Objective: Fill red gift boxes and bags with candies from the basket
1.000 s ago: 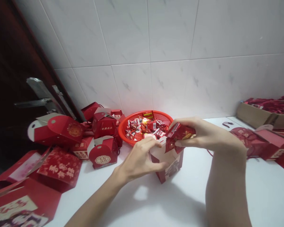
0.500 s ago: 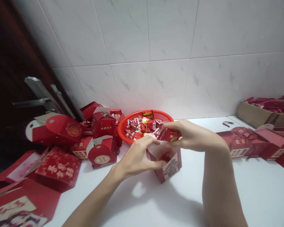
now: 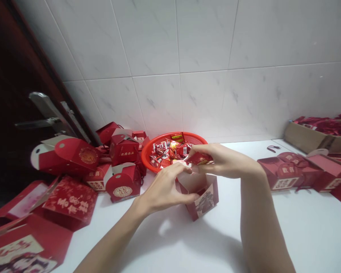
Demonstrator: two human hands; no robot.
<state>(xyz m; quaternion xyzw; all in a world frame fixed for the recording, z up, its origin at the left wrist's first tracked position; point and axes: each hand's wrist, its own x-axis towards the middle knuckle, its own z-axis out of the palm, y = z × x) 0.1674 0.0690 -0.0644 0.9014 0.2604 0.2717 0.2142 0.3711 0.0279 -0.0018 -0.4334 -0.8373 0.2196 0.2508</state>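
At centre, the left hand (image 3: 169, 186) holds an open red cardboard box (image 3: 206, 203), probably for steadiness; the right hand (image 3: 226, 160) pinches a shiny red packet (image 3: 199, 158).

hands (image 3: 169, 185) (image 3: 223, 161): 2 | red basket (image 3: 144, 154): 1 | door handle (image 3: 36, 123): 1

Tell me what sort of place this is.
Likely a room in a home, though not certainly: a dark door with a lever handle, a tiled wall, and a white tabletop bearing red boxes.

Kinda dim, door (image 3: 14, 79) murky left of the red basket (image 3: 144, 160), soft shadows fall in front of it (edges look stretched).
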